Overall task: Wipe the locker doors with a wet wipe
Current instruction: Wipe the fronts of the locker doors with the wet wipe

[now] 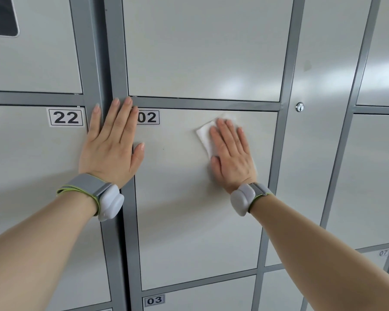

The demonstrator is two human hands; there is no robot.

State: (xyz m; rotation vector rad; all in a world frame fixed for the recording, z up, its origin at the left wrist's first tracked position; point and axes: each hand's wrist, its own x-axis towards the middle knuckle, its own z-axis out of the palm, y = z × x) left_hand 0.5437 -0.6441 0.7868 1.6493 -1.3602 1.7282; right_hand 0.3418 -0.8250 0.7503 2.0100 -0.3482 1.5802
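The pale grey locker door labelled 02 (189, 209) fills the middle of the view. My right hand (233, 156) lies flat with straight fingers on the upper right part of this door and presses a white wet wipe (203, 133) against it. The wipe sticks out to the left of and above the fingers. My left hand (112, 144) rests flat and open on the grey frame post (130, 232) between door 22 (32, 176) and door 02, partly covering the 02 label.
More doors surround door 02: one above (202, 48), door 03 (200, 297) below, door 07 at the lower right. A tall narrow panel with a round keyhole lock (299, 107) stands to the right. A dark screen (0, 16) sits at the top left.
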